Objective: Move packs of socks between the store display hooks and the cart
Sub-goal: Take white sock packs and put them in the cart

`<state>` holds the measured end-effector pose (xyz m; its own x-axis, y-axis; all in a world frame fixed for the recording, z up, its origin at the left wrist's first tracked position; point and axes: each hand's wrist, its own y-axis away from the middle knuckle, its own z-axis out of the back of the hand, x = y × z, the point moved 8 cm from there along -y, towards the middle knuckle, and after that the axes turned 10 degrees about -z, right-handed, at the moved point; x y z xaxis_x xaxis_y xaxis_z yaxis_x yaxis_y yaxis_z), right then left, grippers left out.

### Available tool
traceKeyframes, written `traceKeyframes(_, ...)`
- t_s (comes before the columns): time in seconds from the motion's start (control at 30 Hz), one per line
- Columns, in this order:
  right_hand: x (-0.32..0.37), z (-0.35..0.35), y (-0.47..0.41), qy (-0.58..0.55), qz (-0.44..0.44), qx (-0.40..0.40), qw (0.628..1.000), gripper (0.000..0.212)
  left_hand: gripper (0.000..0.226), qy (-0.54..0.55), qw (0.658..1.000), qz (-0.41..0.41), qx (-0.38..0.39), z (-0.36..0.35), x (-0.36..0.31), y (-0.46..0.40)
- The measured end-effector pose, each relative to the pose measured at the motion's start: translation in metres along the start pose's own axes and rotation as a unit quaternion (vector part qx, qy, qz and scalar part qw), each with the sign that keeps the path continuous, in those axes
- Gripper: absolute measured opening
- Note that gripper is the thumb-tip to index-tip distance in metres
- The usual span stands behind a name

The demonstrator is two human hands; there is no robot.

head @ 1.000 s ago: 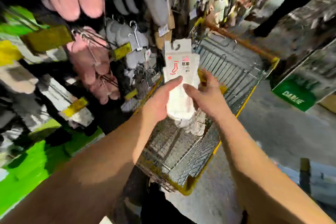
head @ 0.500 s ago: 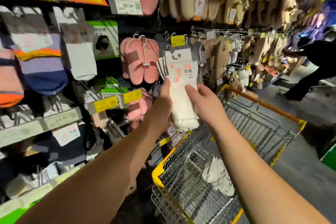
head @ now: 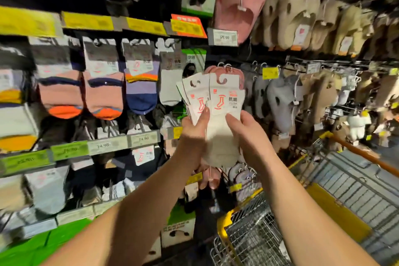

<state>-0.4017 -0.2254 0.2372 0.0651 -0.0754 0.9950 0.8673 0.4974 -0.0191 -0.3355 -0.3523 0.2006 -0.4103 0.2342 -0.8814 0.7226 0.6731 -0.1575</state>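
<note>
Several packs of white socks [head: 220, 114] with white card headers and red sock logos are fanned out upright in front of the display wall. My left hand [head: 192, 129] grips the fan from the left, thumb on the card fronts. My right hand [head: 246, 129] holds the front pack from the right, thumb pressed on the sock. The card hook holes point up, below the hanging sock packs [head: 138, 84]. The wire cart [head: 323, 207] with yellow trim stands at lower right.
Rows of striped and white sock packs hang at left over price strips [head: 125, 142]. Pink slippers [head: 239, 2] and beige slippers [head: 306, 13] hang above and to the right. The cart's orange handle [head: 367, 155] runs at right.
Both hands lifted the sock packs from over the cart up and left to the display wall. The view swung from the cart up to the sock hooks.
</note>
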Motion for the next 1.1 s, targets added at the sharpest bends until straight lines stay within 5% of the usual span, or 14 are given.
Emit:
traceKeyframes(0.17,0.000,-0.027,-0.017,-0.050,-0.014,0.065,0.997,0.017,0.041,-0.134,0.990,-0.042,-0.029,0.026,-0.021,-0.005)
traceKeyframes(0.3,-0.002,-0.055,-0.043,-0.043,-0.030,0.088,0.995,0.025,0.040,-0.146,0.983,-0.082,-0.071,0.051,-0.041,-0.011)
traceKeyframes(0.47,-0.007,-0.084,-0.076,-0.209,-0.108,0.172,0.957,0.037,0.022,-0.205,0.960,-0.152,-0.120,0.082,-0.072,-0.019)
traceKeyframes(0.6,0.008,-0.097,-0.105,-0.214,-0.086,0.235,0.944,0.043,0.026,-0.228,0.946,-0.182,-0.141,0.097,-0.093,-0.020)
traceKeyframes(0.83,0.045,-0.111,-0.146,-0.153,-0.038,0.185,0.970,0.013,0.024,-0.249,0.942,-0.176,-0.138,0.111,-0.105,-0.026)
traceKeyframes(1.1,0.046,-0.120,-0.167,-0.121,-0.049,0.175,0.976,0.033,0.037,-0.239,0.945,-0.175,-0.134,0.115,-0.108,-0.031)
